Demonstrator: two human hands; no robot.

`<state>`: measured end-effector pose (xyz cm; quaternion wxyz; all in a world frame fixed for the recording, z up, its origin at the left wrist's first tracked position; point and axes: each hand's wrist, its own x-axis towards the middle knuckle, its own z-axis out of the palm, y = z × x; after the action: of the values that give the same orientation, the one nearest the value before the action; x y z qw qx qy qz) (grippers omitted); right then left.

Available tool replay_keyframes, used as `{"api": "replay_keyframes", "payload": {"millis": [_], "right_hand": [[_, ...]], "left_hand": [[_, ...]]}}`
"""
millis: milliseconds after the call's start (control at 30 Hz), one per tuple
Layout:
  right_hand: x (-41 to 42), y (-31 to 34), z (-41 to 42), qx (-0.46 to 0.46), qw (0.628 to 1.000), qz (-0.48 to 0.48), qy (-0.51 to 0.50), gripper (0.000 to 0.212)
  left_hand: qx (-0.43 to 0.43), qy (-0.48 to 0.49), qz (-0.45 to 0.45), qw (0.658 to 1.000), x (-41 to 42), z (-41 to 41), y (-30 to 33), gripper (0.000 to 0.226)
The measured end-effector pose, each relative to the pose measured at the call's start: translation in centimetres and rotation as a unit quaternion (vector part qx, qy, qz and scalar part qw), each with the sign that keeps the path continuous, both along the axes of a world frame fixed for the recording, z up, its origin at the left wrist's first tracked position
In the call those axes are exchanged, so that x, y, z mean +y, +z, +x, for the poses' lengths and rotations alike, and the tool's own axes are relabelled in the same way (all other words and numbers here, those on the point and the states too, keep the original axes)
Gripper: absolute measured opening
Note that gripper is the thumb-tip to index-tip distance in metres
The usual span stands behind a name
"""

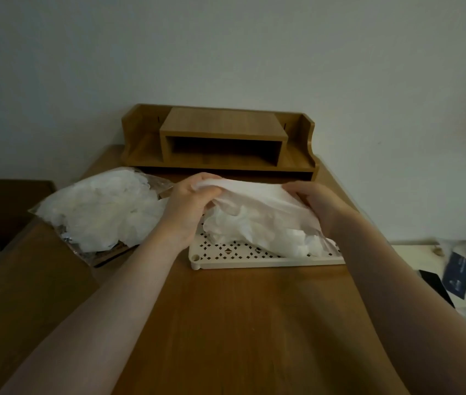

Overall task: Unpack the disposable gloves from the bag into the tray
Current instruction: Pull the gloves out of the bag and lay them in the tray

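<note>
Holding: both hands grip one bunch of disposable gloves (257, 212) above the tray (254, 259); its lower end droops onto the tray's perforated floor.
Left hand: the left hand (189, 203) has fingers curled round the bunch's left end, thumb side up.
Right hand: the right hand (315, 201) has fingers curled over the bunch's right end; the fingertips are hidden behind the plastic.
Tray: one cream tray with a diamond-hole floor, lying flat in the middle of the table (240, 323); its near rim and near-left corner are bare, its far half is covered by the gloves.
Bag: one clear bag (97, 209) lies left of the tray at the table's left edge, its near end overhanging that edge; it is full of more white gloves, too many and too crumpled to count.
Counts: two hands, one tray, one bag, one held bunch; the number of gloves in the bunch cannot be told.
Open room: a wide stretch of bare wood lies between the tray's near rim and the near table edge, crossed only by the two forearms.
Far edge: one wooden desk organiser (220, 141) stands against the wall, just beyond the hands; its middle shelf slot looks dark and what it holds cannot be told.
Right edge: past the table's right side lie a dark blue packet (456, 276) and some blurred clutter on a lower pale surface.
</note>
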<state>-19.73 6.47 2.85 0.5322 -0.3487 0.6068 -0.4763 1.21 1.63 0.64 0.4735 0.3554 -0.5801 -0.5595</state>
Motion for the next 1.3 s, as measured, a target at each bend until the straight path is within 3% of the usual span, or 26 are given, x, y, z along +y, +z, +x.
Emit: {"api": "replay_keyframes", "payload": {"millis": [67,133,167,267,367,500,633,767,867,1100,1200,1300], "right_hand": [[0.4,-0.1,-0.7,0.205,0.976,0.036,0.060,0.027],[0.5,-0.5,-0.7,0.396,0.912,0.024,0.103,0.029],[0.6,-0.8,-0.5,0.419,0.903,0.010,0.092,0.030],[1.3,-0.5,0.6,0.334,0.931,-0.126,0.071,0.034],[2.0,0.1,1.7,0.289,0.916,-0.234,0.150,0.038],[2.1,0.4,3.0,0.382,0.871,-0.275,0.138,0.024],[2.3,1.3,3.6,0.355,0.897,-0.256,0.061,0.020],[2.2,1.7,2.9,0.412,0.892,-0.185,-0.003,0.026],[2.7,1.7,2.0,0.403,0.900,-0.167,-0.017,0.030],[3.9,1.8,0.3,0.220,0.951,-0.210,0.056,0.027],[3.5,1.4,-1.7,0.209,0.960,-0.146,0.117,0.038],[3.1,0.6,-3.5,0.121,0.980,-0.082,0.137,0.026]], "left_hand": [[0.040,-0.037,0.044,0.998,0.3,-0.3,0.6,0.019],[-0.021,-0.041,0.032,0.998,0.4,-0.9,1.0,0.015],[-0.068,-0.037,0.014,0.997,0.6,-1.4,1.2,0.015],[-0.153,-0.018,-0.043,0.987,1.5,-2.7,1.9,0.020],[-0.209,0.000,-0.123,0.970,2.1,-3.4,2.7,0.022],[-0.240,0.013,-0.199,0.950,2.6,-3.4,4.1,0.023],[-0.256,-0.008,-0.250,0.934,3.3,-3.5,5.1,0.029],[-0.202,-0.037,-0.184,0.961,3.6,-3.5,5.8,0.035],[-0.147,-0.044,-0.104,0.983,3.5,-3.5,6.3,0.034],[-0.118,-0.028,-0.021,0.992,2.1,-2.8,6.3,0.027],[-0.134,-0.030,0.003,0.990,1.1,-2.3,4.9,0.026],[-0.124,-0.007,0.028,0.992,0.2,-2.1,4.0,0.018]]}}
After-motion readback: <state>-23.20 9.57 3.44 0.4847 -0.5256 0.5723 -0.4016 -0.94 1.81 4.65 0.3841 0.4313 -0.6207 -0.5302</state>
